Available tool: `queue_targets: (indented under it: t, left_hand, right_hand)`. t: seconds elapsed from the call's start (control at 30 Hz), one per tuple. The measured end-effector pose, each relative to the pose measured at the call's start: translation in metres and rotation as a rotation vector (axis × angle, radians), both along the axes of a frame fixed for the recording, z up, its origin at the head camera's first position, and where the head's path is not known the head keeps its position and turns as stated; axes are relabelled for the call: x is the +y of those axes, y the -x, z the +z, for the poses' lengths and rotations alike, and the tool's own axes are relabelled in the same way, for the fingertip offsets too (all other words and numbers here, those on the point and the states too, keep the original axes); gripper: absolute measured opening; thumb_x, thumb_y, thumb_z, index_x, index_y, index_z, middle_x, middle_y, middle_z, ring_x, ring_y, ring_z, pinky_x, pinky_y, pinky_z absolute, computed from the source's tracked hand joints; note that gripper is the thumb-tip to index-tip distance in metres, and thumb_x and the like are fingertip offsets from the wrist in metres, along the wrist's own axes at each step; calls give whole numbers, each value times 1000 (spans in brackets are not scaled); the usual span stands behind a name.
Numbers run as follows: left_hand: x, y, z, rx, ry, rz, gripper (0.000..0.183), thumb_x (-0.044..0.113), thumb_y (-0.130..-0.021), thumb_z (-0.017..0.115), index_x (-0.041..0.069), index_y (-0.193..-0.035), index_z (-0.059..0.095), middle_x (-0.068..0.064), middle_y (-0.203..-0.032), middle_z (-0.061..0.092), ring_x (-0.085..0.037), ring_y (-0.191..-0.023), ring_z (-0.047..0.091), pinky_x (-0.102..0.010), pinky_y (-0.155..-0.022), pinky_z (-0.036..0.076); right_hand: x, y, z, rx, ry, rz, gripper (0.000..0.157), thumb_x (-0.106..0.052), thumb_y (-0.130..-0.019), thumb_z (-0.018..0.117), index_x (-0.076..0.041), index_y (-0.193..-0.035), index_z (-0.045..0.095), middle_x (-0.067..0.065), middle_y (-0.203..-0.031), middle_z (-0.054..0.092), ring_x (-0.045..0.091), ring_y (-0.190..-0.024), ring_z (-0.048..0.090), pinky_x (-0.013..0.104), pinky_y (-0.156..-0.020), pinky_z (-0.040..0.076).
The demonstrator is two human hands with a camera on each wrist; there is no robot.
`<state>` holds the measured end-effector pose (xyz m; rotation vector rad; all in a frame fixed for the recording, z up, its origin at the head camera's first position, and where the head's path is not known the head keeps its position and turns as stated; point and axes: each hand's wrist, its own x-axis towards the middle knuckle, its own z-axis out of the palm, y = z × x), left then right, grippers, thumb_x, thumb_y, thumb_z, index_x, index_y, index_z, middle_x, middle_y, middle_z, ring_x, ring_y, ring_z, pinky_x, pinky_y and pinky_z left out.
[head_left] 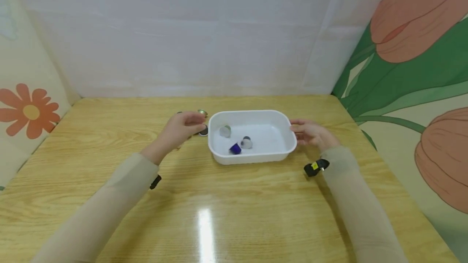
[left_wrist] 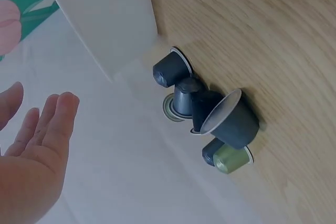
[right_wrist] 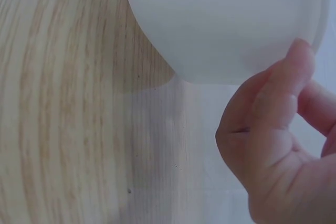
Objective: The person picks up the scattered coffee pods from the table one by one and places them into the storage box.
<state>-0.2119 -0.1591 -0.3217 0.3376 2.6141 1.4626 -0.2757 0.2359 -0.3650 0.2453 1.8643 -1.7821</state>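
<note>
A white plastic tub (head_left: 252, 158) stands on the table, with several coffee capsules inside, among them a purple capsule (head_left: 235, 148). My right hand (head_left: 310, 133) is at the tub's right end; in the right wrist view a fingertip meets the outer wall just below the rim. Left of the tub, my left hand (head_left: 179, 131) holds nothing, its fingers and thumb apart. Beside it, partly hidden by it in the head view, lies a cluster of dark coffee capsules (left_wrist: 170, 70) with a green capsule (left_wrist: 231, 158) at one end.
The wooden table (head_left: 234, 198) carries all of this. A white cloth (head_left: 204, 44) hangs behind its far edge, and flower-patterned panels (head_left: 413, 133) flank both sides. A black wrist strap (head_left: 316, 167) is on the right sleeve.
</note>
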Motion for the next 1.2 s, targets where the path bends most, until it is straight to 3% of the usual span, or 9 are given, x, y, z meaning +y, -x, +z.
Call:
queue_targets:
  t: [0.37,0.67,1.2]
  left_hand:
    - [-17,-8,4,-22,18,27,44,18,-98,61,-3,-136,50,-23,-135,53,-36,-124,51,-49,-104,41]
    - [-29,-13,1,-7,107,39,46,19,-99,59,-5,-137,48,-24,-137,51,-38,-128,47,-51,-104,41]
    - [-45,-22,-22,60,286,69,47,17,-98,60,-7,-137,48,-26,-140,48,-45,-131,40,-59,-105,36]
  right_hand:
    - [1,-1,1,2,13,6,54,-4,-100,50,-1,-150,28,-1,-93,62,13,-79,59,23,-69,55]
    - [1,0,-1,2,1,5,55,-4,-100,50,-2,-150,27,-1,-92,61,13,-79,59,23,-68,55]
    - [1,-1,0,0,6,3,56,-5,-99,53,-3,-150,29,-1,-95,60,14,-82,58,23,-70,54]
